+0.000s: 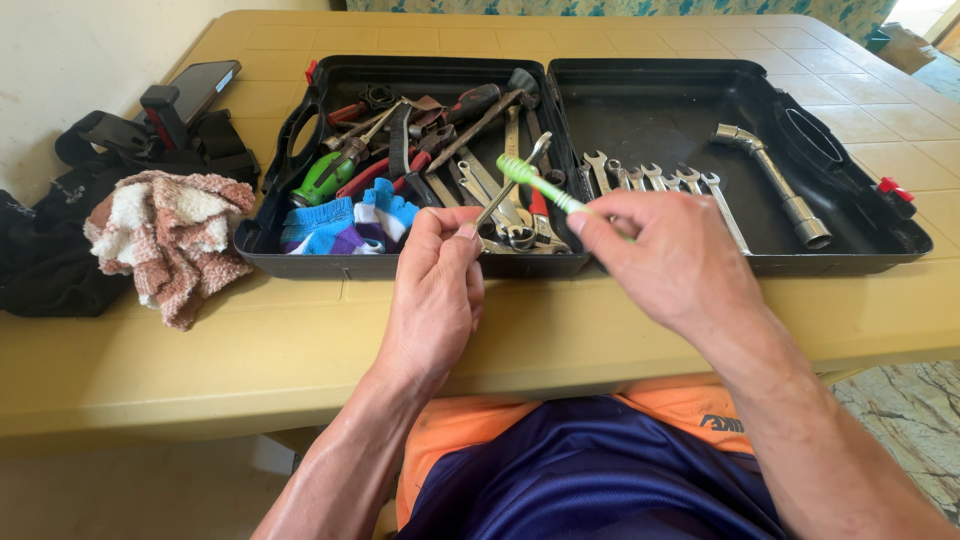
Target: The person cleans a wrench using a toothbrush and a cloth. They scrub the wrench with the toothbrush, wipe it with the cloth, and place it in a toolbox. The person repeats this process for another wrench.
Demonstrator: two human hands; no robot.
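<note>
Up close, a slim metal wrench (pixel 512 185) is pinched at its lower end by the fingertips of the left hand (pixel 436 290), its long axis rising up and to the right over the front edge of the black tool case (pixel 660 262). Across it lies a green toothbrush (pixel 540 186), gripped by the handle in the right hand (pixel 672 258), bristle head pointing up and left so that it meets the wrench near the upper jaw. Both hands are closed tight on what they hold, the two shafts crossing like an X just above the case's left tray. Behind, a row of spanners (pixel 655 180) and an angled socket wrench (pixel 775 180) lie in the right tray; a crumpled towel (pixel 170 240) sits on the yellow table (pixel 250 340) well to the left
</note>
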